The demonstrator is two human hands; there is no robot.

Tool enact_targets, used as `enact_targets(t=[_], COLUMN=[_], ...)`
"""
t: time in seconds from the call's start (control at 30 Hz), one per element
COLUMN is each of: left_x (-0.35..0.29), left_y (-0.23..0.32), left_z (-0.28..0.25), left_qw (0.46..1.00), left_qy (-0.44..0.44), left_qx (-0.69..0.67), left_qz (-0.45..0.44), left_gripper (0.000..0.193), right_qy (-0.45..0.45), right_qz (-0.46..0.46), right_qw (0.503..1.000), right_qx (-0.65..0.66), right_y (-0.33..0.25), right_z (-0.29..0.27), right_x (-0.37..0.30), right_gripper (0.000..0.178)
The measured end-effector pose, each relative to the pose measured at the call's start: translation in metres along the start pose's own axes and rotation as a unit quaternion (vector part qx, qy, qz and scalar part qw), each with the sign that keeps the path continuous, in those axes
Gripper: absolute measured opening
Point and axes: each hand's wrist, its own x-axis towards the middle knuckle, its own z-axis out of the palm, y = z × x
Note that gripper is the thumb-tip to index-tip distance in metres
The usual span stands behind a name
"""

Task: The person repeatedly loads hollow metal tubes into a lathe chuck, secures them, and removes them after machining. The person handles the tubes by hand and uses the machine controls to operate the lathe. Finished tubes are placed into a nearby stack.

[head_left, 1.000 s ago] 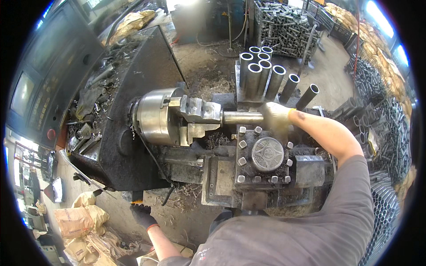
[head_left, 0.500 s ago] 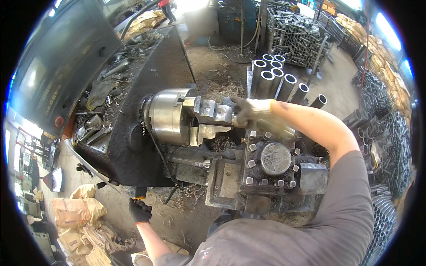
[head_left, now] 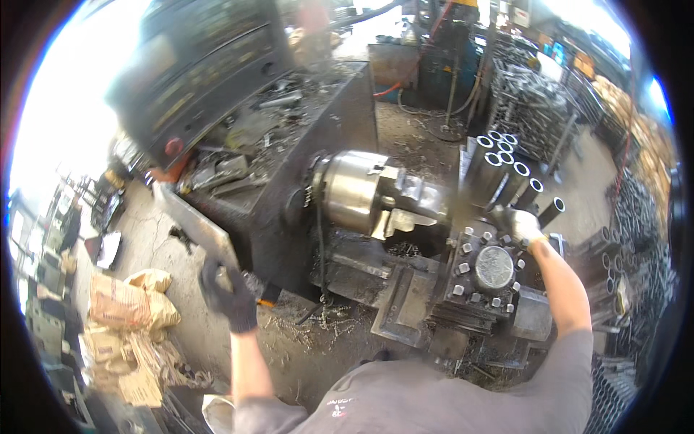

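Landmark: lathe chuck (head_left: 354, 192), shiny steel, jaws pointing right.

Nearest, below-left of chuck: left hand (head_left: 228, 293) in dark glove, fingers curled shut around a lever handle (head_left: 230, 278) at lathe's front lower edge, under a slanted grey metal guard plate (head_left: 195, 228). Brown paper sacks (head_left: 126, 311) on floor further left of that hand, well apart from chuck.

Below-right of chuck: square tool post (head_left: 488, 278) with round cap and ring of bolts, on carriage. Metal chips scattered on bed between chuck and tool post.

Right of chuck, just above tool post: right hand (head_left: 517, 224) in light glove, fingers wrapped around end of a blurred steel tube (head_left: 463, 210); tube lies level, pointing at chuck jaws, near end at or in jaws, cannot tell if seated because of blur.

Up-right of chuck, behind right hand: bundle of upright steel tubes (head_left: 506, 170), open ends up, leaning together.

Left-above chuck: dark headstock housing (head_left: 202, 65) with red knob, scrap-littered top.

Farthest, beyond tubes: racks of stacked metal parts (head_left: 535, 108).
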Motion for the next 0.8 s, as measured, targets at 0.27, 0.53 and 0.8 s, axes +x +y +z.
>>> enact_targets(t=[0.27, 0.53, 0.8], left_x=[0.243, 0.123, -0.043], left_y=[-0.007, 0.132, 0.269], left_z=[0.139, 0.037, -0.108], left_qw=[0.917, 0.916, 0.479], left_qy=[-0.326, -0.171, -0.733], left_qx=[0.217, -0.322, -0.469], left_qz=[-0.079, 0.169, -0.118], left_gripper=[0.075, 0.059, 0.081], right_qy=[0.299, 0.243, 0.064], right_qz=[0.096, -0.13, -0.211], right_qw=[0.941, 0.849, 0.917], right_qx=[0.125, 0.45, 0.332], right_y=[-0.057, -0.163, -0.133], right_z=[-0.145, -0.191, -0.136], right_x=[-0.145, -0.291, -0.288], right_gripper=[0.045, 0.034, 0.04])
